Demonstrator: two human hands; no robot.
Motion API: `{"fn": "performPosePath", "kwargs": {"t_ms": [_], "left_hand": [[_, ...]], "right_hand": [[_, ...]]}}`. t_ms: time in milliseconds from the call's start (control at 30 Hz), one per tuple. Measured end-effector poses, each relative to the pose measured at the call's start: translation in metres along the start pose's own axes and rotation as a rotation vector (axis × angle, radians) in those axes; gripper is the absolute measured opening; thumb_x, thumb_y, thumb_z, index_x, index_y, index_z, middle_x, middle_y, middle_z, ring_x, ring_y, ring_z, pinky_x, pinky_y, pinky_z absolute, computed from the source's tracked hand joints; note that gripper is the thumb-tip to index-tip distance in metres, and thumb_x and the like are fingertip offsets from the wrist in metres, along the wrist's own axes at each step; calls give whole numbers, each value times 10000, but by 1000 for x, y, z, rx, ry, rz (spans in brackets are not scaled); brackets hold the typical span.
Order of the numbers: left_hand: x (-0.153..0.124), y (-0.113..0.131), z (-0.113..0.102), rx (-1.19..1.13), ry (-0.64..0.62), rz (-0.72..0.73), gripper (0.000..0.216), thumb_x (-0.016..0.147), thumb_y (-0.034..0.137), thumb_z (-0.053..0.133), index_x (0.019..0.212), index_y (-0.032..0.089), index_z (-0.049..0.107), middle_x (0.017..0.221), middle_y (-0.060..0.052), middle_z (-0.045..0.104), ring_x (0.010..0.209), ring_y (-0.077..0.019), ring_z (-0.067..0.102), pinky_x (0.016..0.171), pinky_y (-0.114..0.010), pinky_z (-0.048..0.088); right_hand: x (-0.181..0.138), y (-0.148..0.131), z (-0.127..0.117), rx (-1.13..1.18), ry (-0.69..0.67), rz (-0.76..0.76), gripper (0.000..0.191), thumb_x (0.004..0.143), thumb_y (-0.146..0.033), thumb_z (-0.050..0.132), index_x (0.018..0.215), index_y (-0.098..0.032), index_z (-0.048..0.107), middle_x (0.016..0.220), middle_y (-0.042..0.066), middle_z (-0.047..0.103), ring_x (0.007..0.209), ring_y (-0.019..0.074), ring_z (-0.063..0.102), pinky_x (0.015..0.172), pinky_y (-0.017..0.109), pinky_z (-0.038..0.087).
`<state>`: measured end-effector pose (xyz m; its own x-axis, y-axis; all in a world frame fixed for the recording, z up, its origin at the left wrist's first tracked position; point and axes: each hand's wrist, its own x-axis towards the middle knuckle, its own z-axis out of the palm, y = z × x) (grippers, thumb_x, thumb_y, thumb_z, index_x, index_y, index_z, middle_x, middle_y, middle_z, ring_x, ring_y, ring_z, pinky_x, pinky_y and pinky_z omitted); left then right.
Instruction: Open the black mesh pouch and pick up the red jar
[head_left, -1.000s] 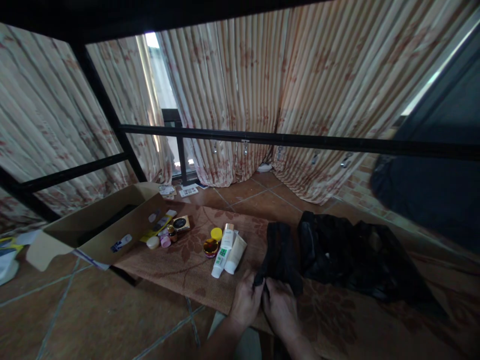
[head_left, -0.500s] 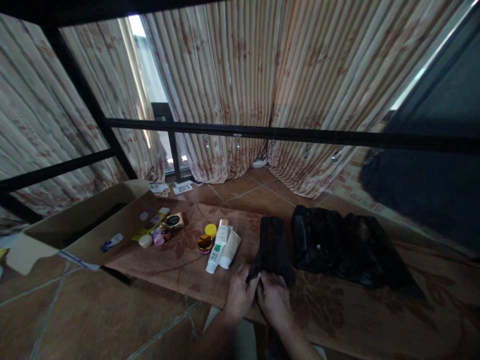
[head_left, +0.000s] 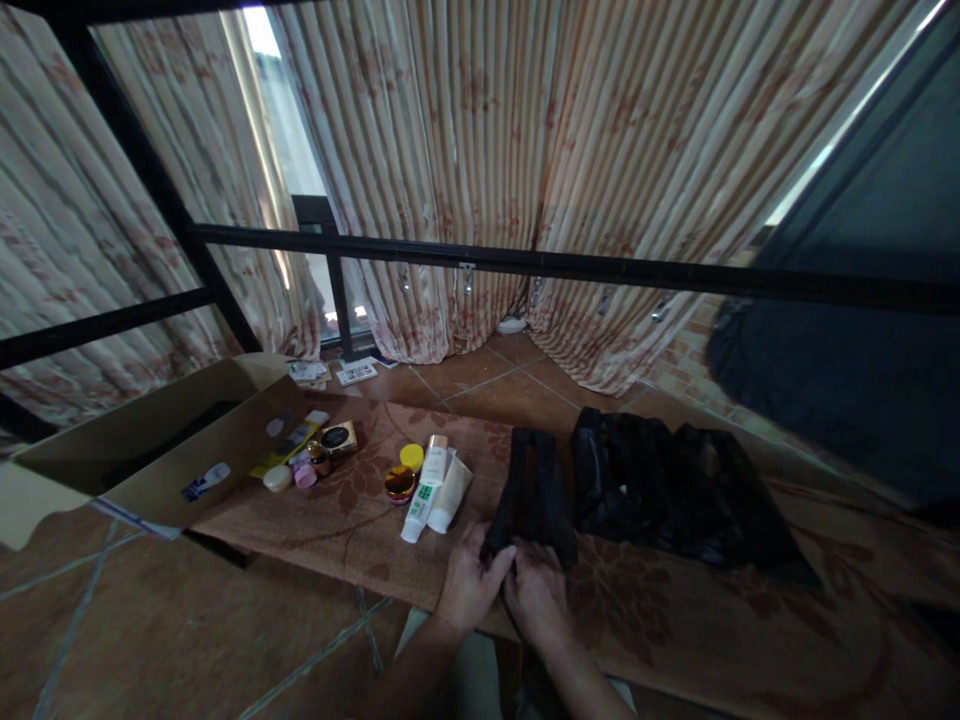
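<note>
A folded black cloth [head_left: 534,492] lies on a brown patterned mat [head_left: 360,520]. My left hand [head_left: 466,585] and my right hand [head_left: 534,595] sit side by side at its near edge, both closed in a pinch on the fabric. A larger heap of crumpled black fabric [head_left: 660,490] lies just right of the folded piece. Left of my hands lie two white tubes [head_left: 435,490], a gold-lidded jar [head_left: 399,484] and a yellow lid [head_left: 411,456].
An open cardboard box [head_left: 150,450] stands at the left end of the mat, with small jars and packets [head_left: 307,462] beside it. A black metal frame bar [head_left: 525,264] crosses the view. Striped curtains [head_left: 480,180] hang behind. The floor is brown tile [head_left: 187,640].
The view has swung slightly right and down, so everything sits a little further left. My hands stay pinched on the near edge of the black cloth.
</note>
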<state>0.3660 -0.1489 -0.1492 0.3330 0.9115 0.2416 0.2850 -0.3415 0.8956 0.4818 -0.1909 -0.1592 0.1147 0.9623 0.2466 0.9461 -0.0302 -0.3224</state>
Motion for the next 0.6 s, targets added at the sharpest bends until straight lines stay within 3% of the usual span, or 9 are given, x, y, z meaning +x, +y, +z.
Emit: {"fn": "performPosePath", "kwargs": {"t_ms": [600], "left_hand": [[-1, 1, 0, 26, -16, -3, 330, 789, 378, 563, 1056, 185, 590, 894, -51, 593, 830, -175, 557, 742, -298, 455]], "right_hand": [[0, 1, 1, 39, 3, -1, 206, 850, -168, 431, 901, -178, 630, 879, 60, 659, 852, 188, 552, 811, 284, 321]]}}
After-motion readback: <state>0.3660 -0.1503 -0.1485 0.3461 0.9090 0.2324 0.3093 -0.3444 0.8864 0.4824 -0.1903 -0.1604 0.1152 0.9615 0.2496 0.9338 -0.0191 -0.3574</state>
